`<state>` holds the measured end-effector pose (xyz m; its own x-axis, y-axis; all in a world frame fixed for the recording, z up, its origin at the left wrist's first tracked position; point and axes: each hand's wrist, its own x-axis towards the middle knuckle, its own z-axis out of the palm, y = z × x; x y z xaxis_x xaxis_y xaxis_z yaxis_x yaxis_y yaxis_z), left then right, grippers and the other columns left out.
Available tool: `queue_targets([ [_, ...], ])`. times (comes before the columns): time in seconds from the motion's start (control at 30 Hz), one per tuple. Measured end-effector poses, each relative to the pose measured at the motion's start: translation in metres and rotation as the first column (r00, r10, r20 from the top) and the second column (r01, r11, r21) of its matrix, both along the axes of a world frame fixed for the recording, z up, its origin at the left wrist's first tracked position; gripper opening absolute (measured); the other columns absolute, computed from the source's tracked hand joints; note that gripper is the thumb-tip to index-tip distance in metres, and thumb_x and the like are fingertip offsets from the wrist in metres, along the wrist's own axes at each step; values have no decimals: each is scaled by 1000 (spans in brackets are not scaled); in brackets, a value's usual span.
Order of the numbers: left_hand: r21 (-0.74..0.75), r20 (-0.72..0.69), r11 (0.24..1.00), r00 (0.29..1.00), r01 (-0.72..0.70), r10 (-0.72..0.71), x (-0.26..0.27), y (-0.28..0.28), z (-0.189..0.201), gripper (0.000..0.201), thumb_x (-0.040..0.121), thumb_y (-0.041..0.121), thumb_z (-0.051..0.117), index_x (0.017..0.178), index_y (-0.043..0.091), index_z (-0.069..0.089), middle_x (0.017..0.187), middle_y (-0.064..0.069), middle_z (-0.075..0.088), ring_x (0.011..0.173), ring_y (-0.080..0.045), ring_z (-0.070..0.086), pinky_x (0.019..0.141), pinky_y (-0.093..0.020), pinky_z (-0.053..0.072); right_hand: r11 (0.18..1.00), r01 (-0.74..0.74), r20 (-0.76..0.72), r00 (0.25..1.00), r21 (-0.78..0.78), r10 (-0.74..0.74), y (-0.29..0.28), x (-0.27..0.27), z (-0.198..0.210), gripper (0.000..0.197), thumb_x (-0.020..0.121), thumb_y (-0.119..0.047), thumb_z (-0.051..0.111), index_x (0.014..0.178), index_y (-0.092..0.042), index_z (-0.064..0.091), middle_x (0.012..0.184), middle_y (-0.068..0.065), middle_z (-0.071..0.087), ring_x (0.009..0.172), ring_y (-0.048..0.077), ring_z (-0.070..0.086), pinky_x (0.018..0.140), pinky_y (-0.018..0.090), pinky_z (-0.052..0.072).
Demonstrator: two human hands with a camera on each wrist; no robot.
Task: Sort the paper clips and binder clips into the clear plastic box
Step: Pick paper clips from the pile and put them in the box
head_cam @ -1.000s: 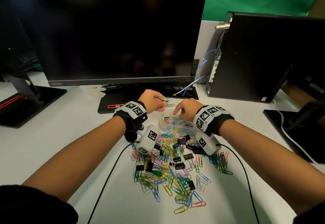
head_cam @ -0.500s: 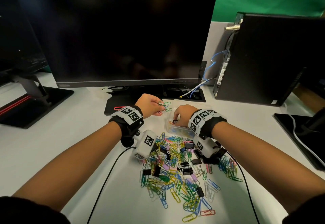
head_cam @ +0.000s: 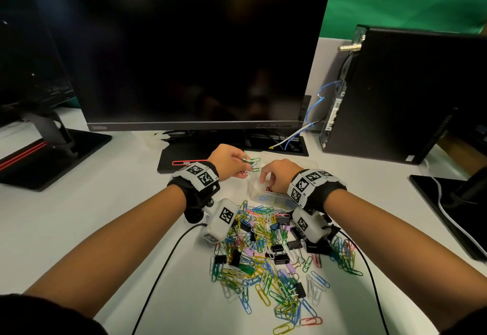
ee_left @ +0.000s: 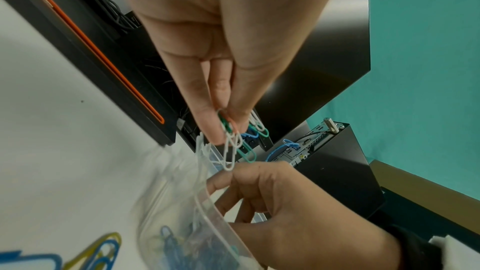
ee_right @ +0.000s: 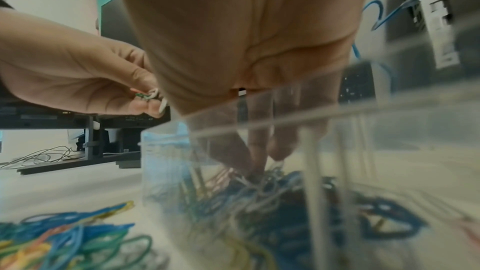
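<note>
My left hand [head_cam: 243, 161] pinches a small bunch of green, white and blue paper clips [head_cam: 252, 162] just left of the clear plastic box [head_cam: 266, 198]. The left wrist view shows thumb and fingers [ee_left: 215, 128] squeezing the clips [ee_left: 233, 147] above the box rim [ee_left: 202, 202]. My right hand [head_cam: 264, 176] dips its fingertips [ee_right: 255, 168] into the box among the clips lying there; whether they pinch one is hidden. The mixed pile of coloured paper clips [head_cam: 263, 253] and black binder clips [head_cam: 280, 257] lies on the white desk in front of the box.
A dark monitor [head_cam: 195, 53] on a black base [head_cam: 184, 157] stands right behind the box. A black PC tower [head_cam: 395, 92] is at the back right, another monitor stand [head_cam: 52, 150] at the left. Wrist-camera cables [head_cam: 163, 263] trail over the desk.
My right hand has sunk from above the box to fingertips inside it. The left hand keeps its bunch of paper clips beside the box, barely moved.
</note>
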<state>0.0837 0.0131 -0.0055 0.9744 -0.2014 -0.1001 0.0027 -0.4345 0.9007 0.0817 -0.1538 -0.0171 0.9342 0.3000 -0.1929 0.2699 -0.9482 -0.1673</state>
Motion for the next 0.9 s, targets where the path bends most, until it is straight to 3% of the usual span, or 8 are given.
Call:
queue_targets([
  [0.23, 19, 8, 1000, 1000, 17, -17, -2, 2, 0, 24, 84, 2, 64, 107, -5, 63, 86, -15, 65, 68, -14, 62, 74, -26, 55, 995, -98, -127, 987, -7, 96, -9, 1, 5, 41, 79, -7, 59, 114, -28, 67, 97, 5, 70, 76, 14, 54, 72, 23, 43],
  [0.33, 18, -6, 999, 1000, 29, -29, -2, 1, -2, 24, 83, 1, 64, 107, -5, 63, 78, -12, 64, 68, -15, 62, 78, -30, 56, 995, -98, -120, 988, -4, 96, -10, 2, 5, 35, 77, -5, 61, 106, -22, 71, 84, 3, 65, 76, 14, 55, 71, 22, 42],
  [0.47, 0, -19, 999, 999, 35, -35, -2, -3, -3, 23, 83, 0, 64, 106, -5, 63, 70, -6, 63, 65, -13, 62, 65, -19, 56, 998, -66, -70, 995, 12, 67, -12, 2, 1, 19, 76, -5, 64, 92, -12, 72, 83, 3, 65, 78, 15, 56, 71, 23, 42],
  [0.53, -5, -21, 999, 999, 40, -40, -1, -5, -3, 24, 83, 0, 65, 106, -5, 63, 72, -6, 64, 66, -13, 62, 61, -16, 55, 998, -57, -63, 996, 22, 58, -14, 1, 2, 13, 76, -8, 68, 88, -9, 71, 90, 6, 69, 78, 15, 56, 67, 21, 42],
  [0.67, -1, -21, 999, 999, 35, -35, 2, -10, -3, 24, 82, 0, 65, 105, -5, 63, 85, -15, 66, 68, -15, 63, 69, -23, 56, 994, -45, -50, 997, 102, 51, -24, -2, 5, 18, 74, -23, 77, 81, -14, 62, 78, 0, 61, 64, 13, 53, 52, 14, 37],
  [0.77, -9, -24, 999, 999, 37, -37, 4, -17, -3, 23, 82, 0, 66, 104, -5, 64, 87, -15, 65, 67, -14, 63, 64, -19, 56, 977, 36, -67, 998, 210, -22, -35, -4, 10, 24, 70, -20, 80, 81, -14, 60, 77, 1, 63, 47, 4, 53, 53, 21, 47],
  [0.83, -3, -31, 999, 999, 43, -43, 6, -22, -4, 22, 82, 1, 66, 103, -5, 65, 84, -14, 65, 66, -13, 63, 62, -18, 56, 954, 85, -91, 994, 286, -61, -43, -5, 15, 27, 67, -18, 83, 79, -13, 59, 75, 6, 66, 42, 6, 56, 55, 27, 53],
  [0.9, 9, -35, 999, 998, 48, -48, 8, -27, -6, 22, 81, 2, 68, 102, -4, 65, 78, -12, 65, 64, -13, 63, 60, -16, 56, 924, 129, -107, 990, 359, -96, -53, -6, 19, 25, 67, -16, 83, 77, -10, 60, 72, 10, 67, 43, 10, 60, 52, 25, 55],
])
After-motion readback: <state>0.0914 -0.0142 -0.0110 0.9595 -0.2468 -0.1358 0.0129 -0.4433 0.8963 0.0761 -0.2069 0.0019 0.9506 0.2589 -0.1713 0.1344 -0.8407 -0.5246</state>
